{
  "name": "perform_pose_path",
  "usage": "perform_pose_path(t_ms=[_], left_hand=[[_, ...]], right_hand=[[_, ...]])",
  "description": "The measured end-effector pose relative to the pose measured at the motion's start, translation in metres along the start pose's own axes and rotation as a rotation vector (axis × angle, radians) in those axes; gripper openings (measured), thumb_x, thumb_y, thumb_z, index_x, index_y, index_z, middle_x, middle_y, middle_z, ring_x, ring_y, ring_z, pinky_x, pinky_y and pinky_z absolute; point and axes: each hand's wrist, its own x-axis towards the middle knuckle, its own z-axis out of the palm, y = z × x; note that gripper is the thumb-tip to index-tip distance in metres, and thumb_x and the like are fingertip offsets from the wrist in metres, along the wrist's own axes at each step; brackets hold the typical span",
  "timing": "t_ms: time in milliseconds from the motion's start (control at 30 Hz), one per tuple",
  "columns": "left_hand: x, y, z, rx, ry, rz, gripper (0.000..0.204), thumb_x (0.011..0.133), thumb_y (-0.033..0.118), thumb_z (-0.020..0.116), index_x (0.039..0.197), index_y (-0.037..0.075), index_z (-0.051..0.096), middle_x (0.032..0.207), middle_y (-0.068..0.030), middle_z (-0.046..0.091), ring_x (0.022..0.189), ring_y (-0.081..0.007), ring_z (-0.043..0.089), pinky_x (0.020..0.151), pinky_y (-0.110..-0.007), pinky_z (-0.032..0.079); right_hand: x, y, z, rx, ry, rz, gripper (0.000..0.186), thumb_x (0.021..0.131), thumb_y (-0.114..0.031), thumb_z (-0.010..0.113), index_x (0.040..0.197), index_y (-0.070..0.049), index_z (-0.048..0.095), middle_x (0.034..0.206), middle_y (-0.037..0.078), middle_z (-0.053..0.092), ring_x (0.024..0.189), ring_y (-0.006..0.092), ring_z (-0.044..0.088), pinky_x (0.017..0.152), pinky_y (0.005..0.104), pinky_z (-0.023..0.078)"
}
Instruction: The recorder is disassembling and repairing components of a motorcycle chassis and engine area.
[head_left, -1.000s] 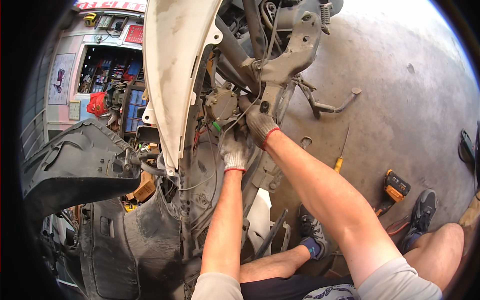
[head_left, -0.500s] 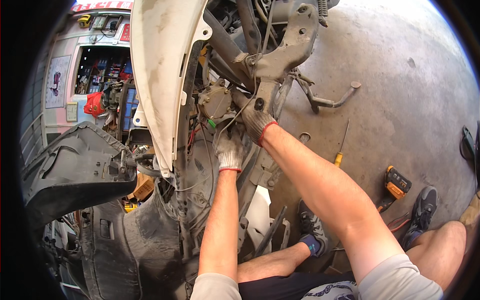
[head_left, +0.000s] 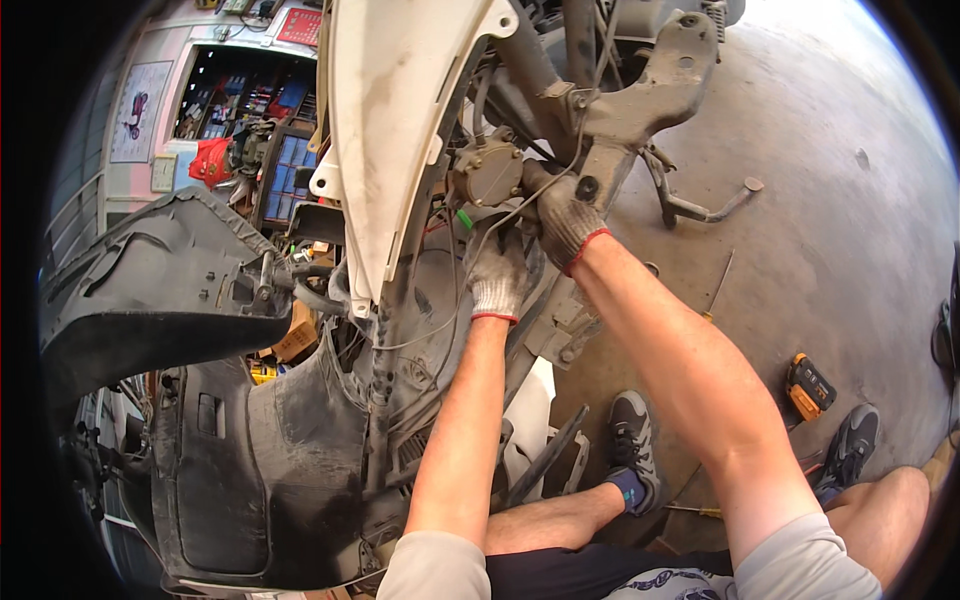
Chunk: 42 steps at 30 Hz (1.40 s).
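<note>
Both hands wear dirty grey-white knit gloves with red cuffs and work low inside a stripped scooter frame (head_left: 610, 160). My left hand (head_left: 497, 268) reaches up just below a round, grimy metal housing (head_left: 490, 172) with bolts round its rim. Its fingertips disappear in shadow under that housing. At the housing's right side is my right hand (head_left: 568, 218), close against the frame tube, its fingers mostly hidden. A thin cable (head_left: 520, 207) loops past both gloves. Beside the left glove shows a small green connector (head_left: 464, 219). Whatever the fingers may hold is out of sight.
A long white body panel (head_left: 390, 130) rises left of the hands. Black plastic bodywork (head_left: 210, 450) fills the lower left. On the concrete floor at right lie a screwdriver (head_left: 720, 285) and an orange-black power tool (head_left: 808, 387). The kickstand (head_left: 700, 210) sticks out from the frame.
The whole scene has shifted rightward in the picture as my head turned. Both gloves stay beside the round housing, with little visible change in their grip.
</note>
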Motion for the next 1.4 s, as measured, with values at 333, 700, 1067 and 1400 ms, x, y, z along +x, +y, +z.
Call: perform_pose_path(t_ms=[333,700,1067,1400], left_hand=[[-0.006,0.001,-0.003,0.030,-0.097,-0.064,0.034,0.093,0.028,0.051,0.113,0.004,0.062,0.117,-0.0223,0.060,0.108,-0.0415,0.055,0.093,-0.047,0.043],[-0.003,-0.001,-0.002,0.053,-0.066,-0.120,0.031,0.089,0.028,0.054,0.108,0.007,0.066,0.110,-0.0214,0.064,0.101,-0.0396,0.060,0.089,-0.047,0.047],[-0.002,0.010,-0.011,0.090,-0.099,-0.166,0.039,0.089,0.031,0.056,0.119,0.006,0.061,0.119,-0.0228,0.060,0.112,-0.0402,0.055,0.096,-0.044,0.044],[-0.003,0.008,-0.007,0.109,-0.025,-0.047,0.030,0.088,0.026,0.056,0.110,0.007,0.064,0.110,-0.0196,0.063,0.102,-0.0390,0.058,0.091,-0.045,0.046]], right_hand=[[-0.005,-0.028,0.004,0.014,0.089,0.344,0.025,0.091,-0.028,0.060,0.069,-0.015,0.058,0.054,-0.006,0.041,0.043,0.0083,0.034,0.040,0.0260,0.028],[-0.023,-0.012,-0.048,-1.138,-0.230,-0.409,0.027,0.096,-0.015,0.049,0.119,-0.005,0.059,0.085,0.006,0.061,0.062,0.0109,0.056,0.058,0.0278,0.046],[-0.081,-0.038,-0.036,-0.662,0.119,-0.113,0.032,0.087,-0.025,0.058,0.110,-0.005,0.067,0.081,0.011,0.068,0.074,0.0173,0.065,0.073,0.0309,0.051],[-0.108,-0.131,-0.001,-0.741,-0.069,-0.483,0.021,0.092,-0.016,0.052,0.101,-0.004,0.066,0.087,0.013,0.068,0.080,0.0217,0.066,0.077,0.0339,0.051]])
